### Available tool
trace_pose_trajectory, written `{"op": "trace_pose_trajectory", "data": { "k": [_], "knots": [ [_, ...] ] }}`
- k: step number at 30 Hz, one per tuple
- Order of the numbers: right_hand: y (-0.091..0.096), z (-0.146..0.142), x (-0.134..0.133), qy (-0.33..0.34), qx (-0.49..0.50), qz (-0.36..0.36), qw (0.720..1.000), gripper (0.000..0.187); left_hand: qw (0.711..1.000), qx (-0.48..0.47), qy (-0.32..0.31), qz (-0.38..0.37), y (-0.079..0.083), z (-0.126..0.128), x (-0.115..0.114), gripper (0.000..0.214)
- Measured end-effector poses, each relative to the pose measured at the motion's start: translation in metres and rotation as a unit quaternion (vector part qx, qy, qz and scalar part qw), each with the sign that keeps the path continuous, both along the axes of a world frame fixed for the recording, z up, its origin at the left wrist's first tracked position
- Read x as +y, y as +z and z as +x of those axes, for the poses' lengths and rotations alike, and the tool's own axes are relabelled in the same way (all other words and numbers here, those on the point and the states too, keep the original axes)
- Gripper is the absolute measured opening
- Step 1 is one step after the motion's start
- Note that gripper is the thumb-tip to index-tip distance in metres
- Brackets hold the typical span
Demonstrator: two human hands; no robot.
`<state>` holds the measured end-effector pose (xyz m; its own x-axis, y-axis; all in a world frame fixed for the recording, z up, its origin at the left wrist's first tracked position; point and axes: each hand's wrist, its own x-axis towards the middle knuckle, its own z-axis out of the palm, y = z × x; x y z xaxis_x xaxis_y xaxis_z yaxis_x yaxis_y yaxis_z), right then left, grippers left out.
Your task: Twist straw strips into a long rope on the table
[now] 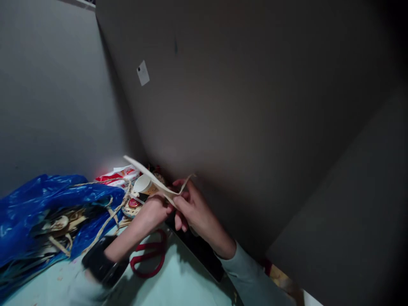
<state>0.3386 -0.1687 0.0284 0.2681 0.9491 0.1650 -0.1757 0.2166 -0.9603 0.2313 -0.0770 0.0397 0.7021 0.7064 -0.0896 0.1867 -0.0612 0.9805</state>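
A pale, flat, ribbon-like strip (143, 170) runs between my two hands, one long end pointing up and to the left, the other curling up on the right. My left hand (156, 210) has its fingers closed on the strip from below; some of those fingers are hidden. My right hand (194, 210) pinches the strip near its bend, thumb on top. Below my left hand, a pair of scissors with red handles (149, 255) lies on the pale green table surface (181, 280), blades hidden. Beneath my right hand is a long black flat object (204, 255).
At the left, a blue plastic bag (47, 191) holds several pale strips and pieces. A paper cup (142, 183), a red-and-white packet (119, 175) and a pale braided cord (106, 223) lie beyond my left arm. A grey wall (239, 106) rises close behind.
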Motion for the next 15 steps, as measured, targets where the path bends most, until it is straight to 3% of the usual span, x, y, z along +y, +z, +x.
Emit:
{"op": "trace_pose_trajectory", "data": {
  "k": [4,6,8,10,15],
  "knots": [
    [-0.011,-0.013,0.002,-0.065,-0.081,0.01,0.995,0.027,0.999,-0.005,-0.022,-0.033,-0.003,-0.033,-0.037,0.011],
    [-0.015,-0.024,0.001,-0.085,-0.111,0.028,0.99,0.024,0.99,-0.052,0.05,-0.118,-0.006,-0.044,-0.055,0.036],
    [-0.017,-0.035,-0.001,-0.064,-0.091,0.031,0.993,0.022,0.978,-0.086,0.104,-0.16,-0.01,-0.053,-0.065,0.054],
    [-0.018,-0.045,-0.001,-0.021,-0.058,0.017,0.998,0.021,0.974,-0.097,0.13,-0.159,-0.013,-0.063,-0.069,0.059],
    [-0.016,-0.056,0.004,0.025,-0.069,0.005,0.997,0.02,0.982,-0.049,0.14,-0.121,-0.014,-0.1,-0.069,0.04]
  ]
}}
